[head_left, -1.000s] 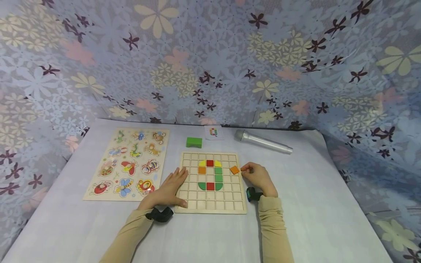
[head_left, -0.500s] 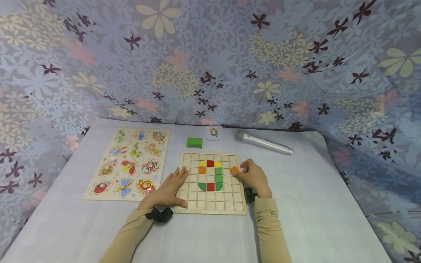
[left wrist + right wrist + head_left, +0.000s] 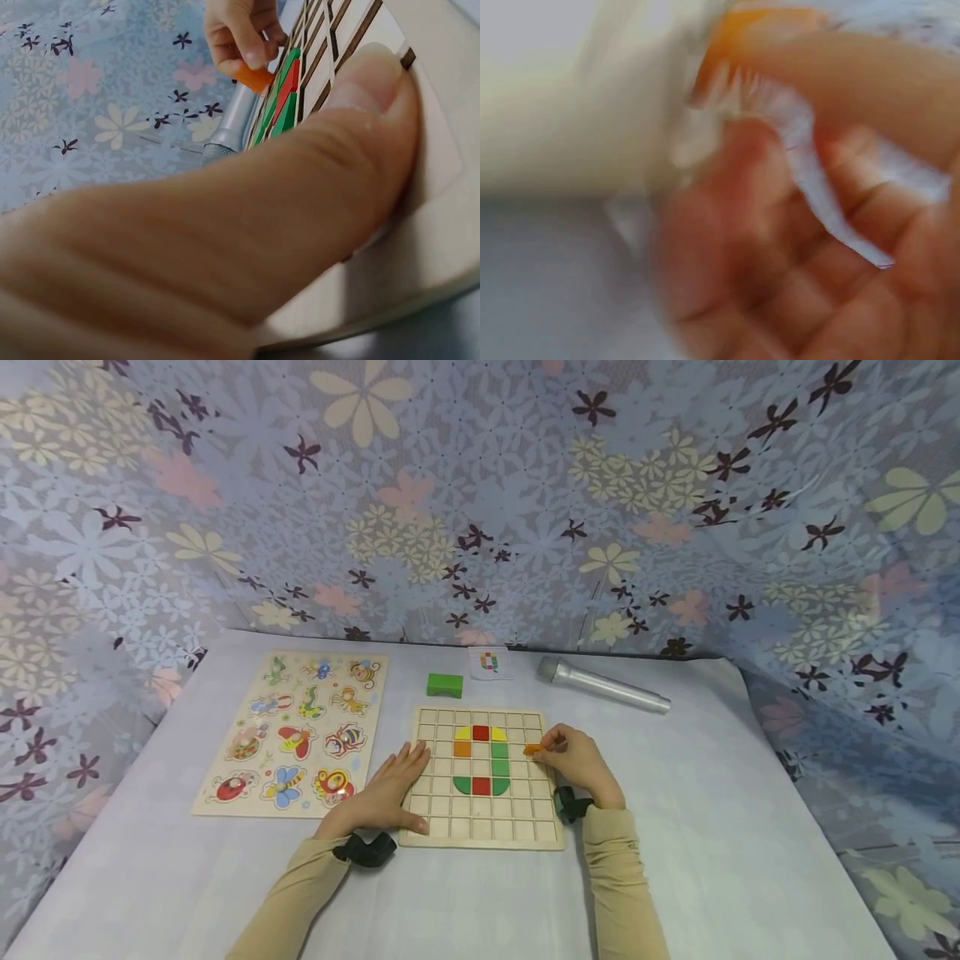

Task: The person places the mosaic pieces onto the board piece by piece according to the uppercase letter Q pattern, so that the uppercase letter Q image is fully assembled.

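Observation:
My right hand (image 3: 579,762) pinches a small orange square tile (image 3: 532,749) between thumb and fingers, at the right side of a wooden grid board (image 3: 517,828). Seen nearly edge-on, the tile is tilted just over the board; the left wrist view also shows the orange tile (image 3: 253,77) at the fingertips. The right wrist view is blurred. My left hand (image 3: 382,795) lies spread on the board's left edge, its thumb (image 3: 360,90) on the lower corner. Red, yellow, green and orange tiles form a ring in the grid, with a gap at its left side.
Behind the board are a green arched block (image 3: 445,685), a small card (image 3: 490,663) printed with a coloured ring, and a silver microphone (image 3: 607,685). A wooden insect puzzle (image 3: 258,785) lies to the left. A floral cloth (image 3: 480,527) hangs at the back.
My right hand has moved left from the board's edge to the orange tile and taken hold of it. The tile has tipped up from lying flat. My left hand has stayed still.

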